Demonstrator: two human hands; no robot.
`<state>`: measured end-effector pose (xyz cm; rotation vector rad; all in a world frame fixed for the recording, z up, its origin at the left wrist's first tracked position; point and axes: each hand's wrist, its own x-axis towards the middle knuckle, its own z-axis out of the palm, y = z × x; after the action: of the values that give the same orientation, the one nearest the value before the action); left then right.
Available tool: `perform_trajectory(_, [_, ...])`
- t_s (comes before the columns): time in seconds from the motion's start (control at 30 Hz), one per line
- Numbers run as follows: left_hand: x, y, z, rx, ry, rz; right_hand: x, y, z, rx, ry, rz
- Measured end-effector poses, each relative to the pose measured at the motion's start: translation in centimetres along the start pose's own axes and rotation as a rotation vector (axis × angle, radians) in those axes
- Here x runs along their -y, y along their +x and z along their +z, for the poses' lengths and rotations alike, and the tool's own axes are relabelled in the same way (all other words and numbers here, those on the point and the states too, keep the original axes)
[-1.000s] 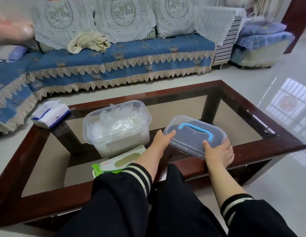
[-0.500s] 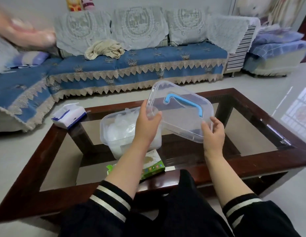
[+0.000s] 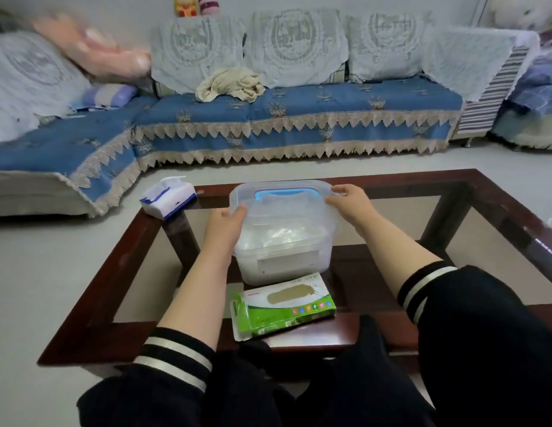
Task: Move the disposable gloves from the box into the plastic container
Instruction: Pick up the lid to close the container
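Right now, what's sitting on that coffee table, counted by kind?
Plastic container with lid: 1
Green glove box: 1
Tissue pack: 1
Total: 3

No text can be read anywhere in this view. The green and white box (image 3: pixel 284 306), lying low in the middle of the frame, has a small red mark at its upper left corner and a row of little coloured icons along its front edge, but all are too small and blurred to read. The plastic container (image 3: pixel 285 241), just above it in the centre, carries a white label on its front wall; tiny dark marks sit at the label's corners and they are not legible. The white and blue tissue pack (image 3: pixel 168 197), left of centre, shows no legible print.
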<state>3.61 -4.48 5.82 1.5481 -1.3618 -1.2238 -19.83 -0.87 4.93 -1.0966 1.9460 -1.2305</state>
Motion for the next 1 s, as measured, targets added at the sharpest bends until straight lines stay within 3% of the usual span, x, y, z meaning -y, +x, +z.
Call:
perform_trajectory(0.23, [2.6, -1.7, -0.5, -0.122, -0.208, -0.014, -1.0, -1.8, 2.3, 0.007, -0.097, -0.087])
perform_trajectory(0.53, [4.7, -2.0, -0.1, -0.143, -0.285, -0.033, -2.0, -2.3, 2.3, 0.04, -0.242, -0.1])
perform_trajectory(1.0, [4.8, 0.5, 0.5, -0.156, -0.384, -0.021, -1.4, -1.9, 3.6, 0.093, -0.672, -0.15])
